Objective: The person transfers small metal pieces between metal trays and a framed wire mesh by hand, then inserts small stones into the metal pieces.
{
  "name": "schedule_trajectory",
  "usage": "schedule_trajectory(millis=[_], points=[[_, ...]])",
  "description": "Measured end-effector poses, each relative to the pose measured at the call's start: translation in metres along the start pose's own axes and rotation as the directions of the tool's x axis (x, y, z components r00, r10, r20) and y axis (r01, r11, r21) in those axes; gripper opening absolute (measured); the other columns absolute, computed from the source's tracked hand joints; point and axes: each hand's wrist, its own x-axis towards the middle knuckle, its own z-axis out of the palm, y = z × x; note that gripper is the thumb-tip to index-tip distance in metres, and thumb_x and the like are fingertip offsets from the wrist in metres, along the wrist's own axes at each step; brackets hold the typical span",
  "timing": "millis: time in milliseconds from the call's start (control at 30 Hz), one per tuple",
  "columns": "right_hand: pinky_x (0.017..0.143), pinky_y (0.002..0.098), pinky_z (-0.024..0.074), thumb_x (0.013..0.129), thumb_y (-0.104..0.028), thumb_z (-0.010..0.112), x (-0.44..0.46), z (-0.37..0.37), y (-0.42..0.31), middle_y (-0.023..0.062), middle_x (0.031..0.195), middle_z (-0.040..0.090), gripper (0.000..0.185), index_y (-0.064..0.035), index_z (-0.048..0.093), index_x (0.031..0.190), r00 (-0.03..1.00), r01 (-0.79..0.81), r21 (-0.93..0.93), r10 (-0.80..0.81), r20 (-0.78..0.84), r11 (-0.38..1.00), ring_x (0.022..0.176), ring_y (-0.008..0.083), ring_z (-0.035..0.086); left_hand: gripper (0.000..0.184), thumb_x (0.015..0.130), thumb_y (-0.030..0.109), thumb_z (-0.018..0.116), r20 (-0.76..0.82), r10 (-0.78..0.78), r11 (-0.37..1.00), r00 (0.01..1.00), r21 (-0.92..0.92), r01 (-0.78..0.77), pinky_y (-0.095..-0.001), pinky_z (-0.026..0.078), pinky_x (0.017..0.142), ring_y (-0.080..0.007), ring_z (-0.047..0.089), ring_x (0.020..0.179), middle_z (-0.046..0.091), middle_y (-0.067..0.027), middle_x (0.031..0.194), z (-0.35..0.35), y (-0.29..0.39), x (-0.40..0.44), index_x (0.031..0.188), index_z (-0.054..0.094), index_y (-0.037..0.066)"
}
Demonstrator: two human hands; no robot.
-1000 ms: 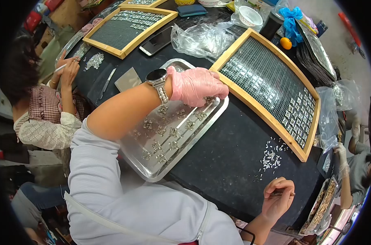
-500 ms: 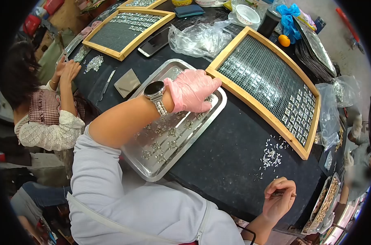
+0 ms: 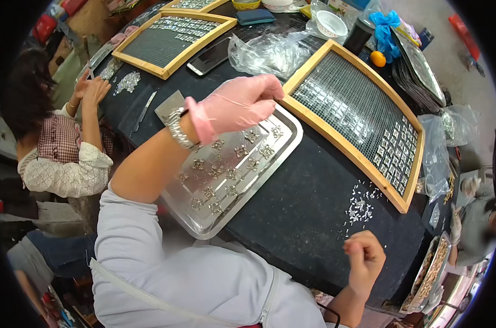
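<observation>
My left hand (image 3: 237, 106), in a pink glove, is closed with its fingertips pinched over the far end of a metal tray (image 3: 259, 180). Whatever it pinches is too small or hidden to make out. Rows of small metal pieces (image 3: 241, 151) lie spread in the tray. Just beyond the fingertips is the corner of a wooden-framed mesh (image 3: 341, 148), with small square pieces (image 3: 395, 158) set in rows at its right end. At the table's near right, my bare right hand (image 3: 365, 259) is curled closed, its contents hidden. Small clear rods (image 3: 360, 209) lie scattered just beyond it.
A phone (image 3: 209, 59), a clear plastic bag (image 3: 272, 54) and a knife (image 3: 144, 112) lie on the black table. Another framed mesh (image 3: 163, 72) stands at far left. Behind the large frame are a dark cup (image 3: 360, 35) and an orange (image 3: 378, 58). A person (image 3: 67, 147) works at left.
My left hand has lifted and shifted slightly left, its fingers now pinched, uncovering more pieces in the tray. The right hand has turned and moved slightly left; the brown thing seen in it earlier is hidden.
</observation>
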Motion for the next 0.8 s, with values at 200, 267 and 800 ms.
schedule_trajectory(millis=[200,267,800], points=[[0.069,0.0352,0.0456,0.065,0.004,0.07,0.09,0.039,-0.038,0.0089,0.084,0.062,0.023,-0.0047,0.058,0.082,0.909,0.382,-0.392,-0.263,0.324,0.837,0.078,0.0279,0.058,0.018,0.089,0.001,0.05,-0.109,-0.103,0.712,0.989,-0.702,-0.003,-0.0219,0.046,0.074,-0.008,0.055,0.079,0.06,-0.0015,0.093,-0.019,0.015,-0.053,0.105,0.058,0.002],[0.07,0.0345,0.0465,0.069,0.004,0.067,0.132,0.06,-0.027,0.0077,0.085,0.061,0.021,-0.0054,0.059,0.085,0.902,0.354,-0.425,-0.184,0.391,0.833,0.078,0.0257,0.057,0.019,0.091,0.004,0.051,-0.068,-0.164,0.529,0.984,-0.848,0.029,-0.0242,0.048,0.076,-0.0098,0.058,0.082,0.061,-0.003,0.097,-0.023,0.015,-0.075,0.108,0.057,0.002],[0.077,0.0364,0.0479,0.068,-0.003,0.064,0.222,0.131,0.012,0.0062,0.093,0.061,0.038,-0.0079,0.047,0.102,0.61,0.635,-0.398,-0.114,0.784,0.662,0.094,0.0255,0.058,0.03,0.096,0.018,0.046,0.076,-0.448,-0.292,0.891,-0.954,-0.065,-0.042,0.041,0.1,-0.0259,0.05,0.116,0.053,-0.0135,0.122,0.032,0.006,-0.157,0.122,0.049,0.003]])
